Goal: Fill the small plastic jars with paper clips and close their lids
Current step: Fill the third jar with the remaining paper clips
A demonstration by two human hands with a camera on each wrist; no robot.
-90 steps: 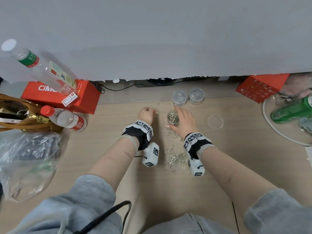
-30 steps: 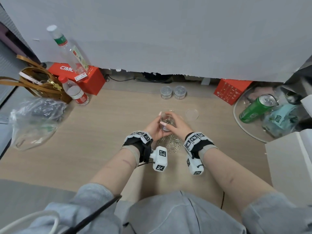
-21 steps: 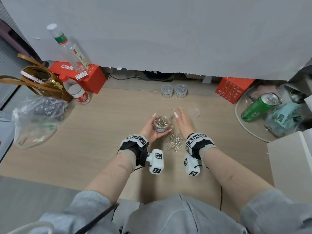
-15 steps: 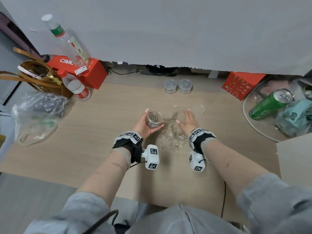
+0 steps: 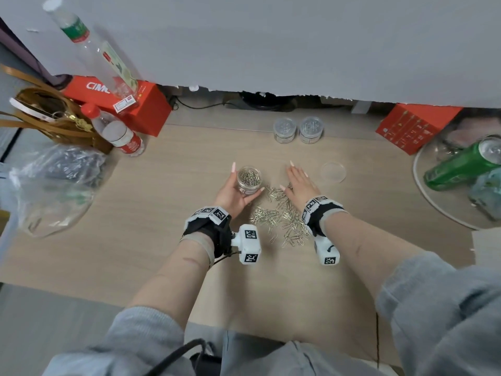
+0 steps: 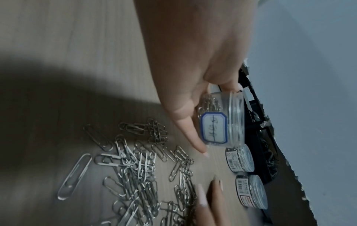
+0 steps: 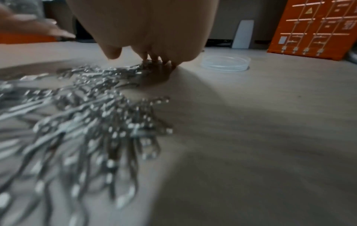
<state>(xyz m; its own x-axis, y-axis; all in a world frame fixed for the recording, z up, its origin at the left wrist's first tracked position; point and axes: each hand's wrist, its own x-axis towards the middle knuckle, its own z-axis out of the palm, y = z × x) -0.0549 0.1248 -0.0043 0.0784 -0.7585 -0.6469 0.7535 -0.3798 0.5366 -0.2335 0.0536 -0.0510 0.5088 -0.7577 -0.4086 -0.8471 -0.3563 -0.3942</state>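
My left hand [image 5: 238, 187] grips a small clear jar [image 5: 249, 180], lidless and partly filled with paper clips, just left of the loose clip pile [image 5: 282, 218]. In the left wrist view the jar [image 6: 222, 120] shows a blue-edged label, with my thumb and fingers [image 6: 191, 134] round it. My right hand [image 5: 299, 183] lies on the far edge of the pile with straight, spread fingers. Its fingertips [image 7: 152, 58] touch clips [image 7: 86, 114] on the table. A clear round lid [image 5: 333, 172] lies just right of that hand, the same lid [image 7: 226, 63] seen from the right wrist.
Two closed jars of clips [image 5: 284, 130] [image 5: 311, 129] stand at the back of the wooden table [image 5: 162, 213]. Red boxes [image 5: 135, 104] [image 5: 414, 128], bottles [image 5: 119, 134], a bag [image 5: 48, 115] and a plastic bag [image 5: 54, 185] lie left; a green can [image 5: 461, 166] lies right.
My right hand let go of the jar and came down flat onto the clip pile. My left hand keeps the jar and has carried it slightly left.
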